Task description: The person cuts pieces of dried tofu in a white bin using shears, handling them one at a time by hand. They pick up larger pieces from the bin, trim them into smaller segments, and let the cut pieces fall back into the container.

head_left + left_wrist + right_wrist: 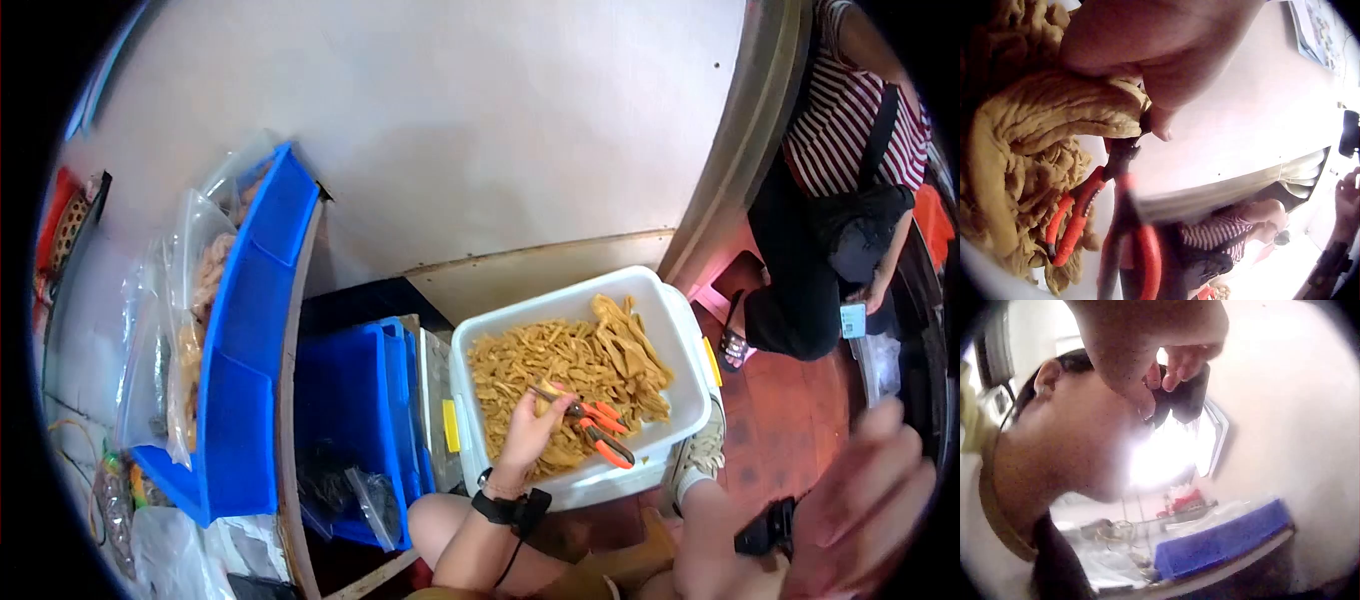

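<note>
My left hand (535, 425) is over the white tub (465, 375), which is full of tan, wrinkled, soft-looking strips (530, 350). It holds orange-handled pliers (603, 430) together with a tan strip. In the left wrist view, the strip (1054, 112) runs folded under the hand to the jaws of the pliers (1124, 156), whose handles hang spread apart. My right hand (865, 500) is raised and blurred, away from the tub at the lower right. In the right wrist view, its loosely bent fingers (1175, 369) overlap a black head-worn device (1188, 394), with nothing seen held.
Left of the tub stand blue bins (350, 390), one with dark plastic bags inside. A blue shelf tray (240, 370) carries clear bags of pale goods. A white wall (480, 120) rises behind. At right sits a person in a striped shirt (850, 130) with a phone (852, 320).
</note>
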`<state>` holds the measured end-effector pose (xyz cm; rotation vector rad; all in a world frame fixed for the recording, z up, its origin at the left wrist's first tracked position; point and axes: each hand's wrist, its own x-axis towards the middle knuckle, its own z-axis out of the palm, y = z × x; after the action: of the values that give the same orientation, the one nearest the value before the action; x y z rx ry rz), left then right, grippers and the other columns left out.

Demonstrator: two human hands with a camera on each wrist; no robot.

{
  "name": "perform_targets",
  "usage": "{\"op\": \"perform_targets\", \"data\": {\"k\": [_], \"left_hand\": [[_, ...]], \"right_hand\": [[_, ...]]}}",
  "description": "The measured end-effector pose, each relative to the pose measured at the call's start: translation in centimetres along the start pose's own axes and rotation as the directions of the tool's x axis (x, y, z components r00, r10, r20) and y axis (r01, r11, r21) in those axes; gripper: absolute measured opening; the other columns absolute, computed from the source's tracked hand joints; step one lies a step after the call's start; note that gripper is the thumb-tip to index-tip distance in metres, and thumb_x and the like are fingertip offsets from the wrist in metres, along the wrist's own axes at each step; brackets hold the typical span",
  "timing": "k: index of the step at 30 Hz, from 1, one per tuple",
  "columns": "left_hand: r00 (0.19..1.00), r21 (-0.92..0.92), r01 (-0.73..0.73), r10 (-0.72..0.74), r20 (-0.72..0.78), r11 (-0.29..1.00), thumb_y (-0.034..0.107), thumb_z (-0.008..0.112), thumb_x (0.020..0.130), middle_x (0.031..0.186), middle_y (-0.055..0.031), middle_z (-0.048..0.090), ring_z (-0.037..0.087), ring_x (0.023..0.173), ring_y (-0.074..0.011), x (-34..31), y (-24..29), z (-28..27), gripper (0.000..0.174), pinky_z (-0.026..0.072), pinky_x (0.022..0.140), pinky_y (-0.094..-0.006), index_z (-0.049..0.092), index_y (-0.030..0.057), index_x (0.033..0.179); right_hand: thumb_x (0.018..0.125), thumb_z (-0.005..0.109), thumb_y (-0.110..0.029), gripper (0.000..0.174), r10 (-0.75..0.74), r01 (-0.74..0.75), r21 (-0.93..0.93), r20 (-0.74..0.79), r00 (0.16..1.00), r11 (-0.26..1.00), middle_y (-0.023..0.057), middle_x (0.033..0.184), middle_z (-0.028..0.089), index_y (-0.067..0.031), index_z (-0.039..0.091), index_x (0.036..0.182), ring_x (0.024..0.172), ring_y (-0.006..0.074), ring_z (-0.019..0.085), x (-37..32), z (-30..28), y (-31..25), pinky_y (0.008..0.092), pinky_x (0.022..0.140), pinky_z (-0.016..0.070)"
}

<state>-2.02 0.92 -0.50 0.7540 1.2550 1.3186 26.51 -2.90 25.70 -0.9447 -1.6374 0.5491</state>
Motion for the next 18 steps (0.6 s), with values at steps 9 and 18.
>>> {"op": "perform_targets", "data": {"k": [9,18], "left_hand": [[1.0,0.032,-0.026,0.025,0.016,0.999,0.017,0.067,0.09,0.099,-0.0049,0.064,0.06,0.094,-0.0114,0.6,-0.8,-0.5,0.028,0.0456,0.087,-0.0267,0.056,0.0005,0.109],[1.0,0.012,-0.014,0.014,-0.003,1.0,0.016,0.066,0.09,0.097,-0.0038,0.063,0.057,0.092,-0.0095,0.4,-0.6,-0.1,0.025,0.0445,0.087,-0.0263,0.057,0.0001,0.108]], "right_hand": [[0.095,0.046,-0.018,0.015,-0.422,0.54,-0.178,0.444,0.79,0.823,0.0043,0.076,0.055,-0.0058,0.048,0.087,0.067,0.0151,0.053,-1.1,-3.6,1.4,0.0326,0.067,0.0422],[0.093,0.05,-0.015,0.01,-0.557,0.523,0.396,0.809,0.191,0.755,0.0067,0.08,0.057,-0.0052,0.049,0.09,0.07,0.0182,0.055,0.2,1.2,0.9,0.0336,0.068,0.0431]]}}
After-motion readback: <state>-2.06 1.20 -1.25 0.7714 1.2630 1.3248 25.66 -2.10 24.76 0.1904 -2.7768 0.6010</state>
